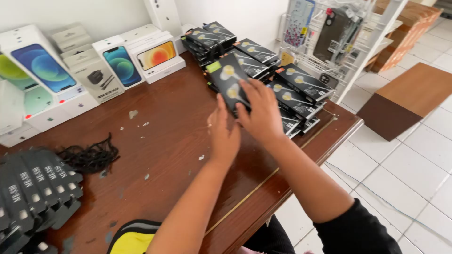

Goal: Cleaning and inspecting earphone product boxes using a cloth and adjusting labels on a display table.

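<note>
Dark brown wooden desk, glossy, set against a white wall; white tiled floor at right of frame.

Right hand, centre frame: fingers closed on a black flat earphone pack, gripping its lower end, pack tilted and lifted above the desk. Left hand just beside and below it, palm turned toward the pack's lower edge; cannot tell whether it touches or grips the pack.

Directly behind the hands, upper centre: stacks of matching black earphone packs, several layers deep, running along the desk's far right edge up to the wall.

Upper left of frame: white phone boxes, lying flat or leaning on the wall, with colourful screens printed on the lids. One smaller white charger box sits among them.

Left of centre: tangle of black cord on the desk. Lower left corner: fanned row of black flat sleeves with white print, overlapping.

Small paper scraps scattered across the desk.

Upper right: white wire rack holding phone cases. Brown flat panel lies on the floor beyond it.
</note>
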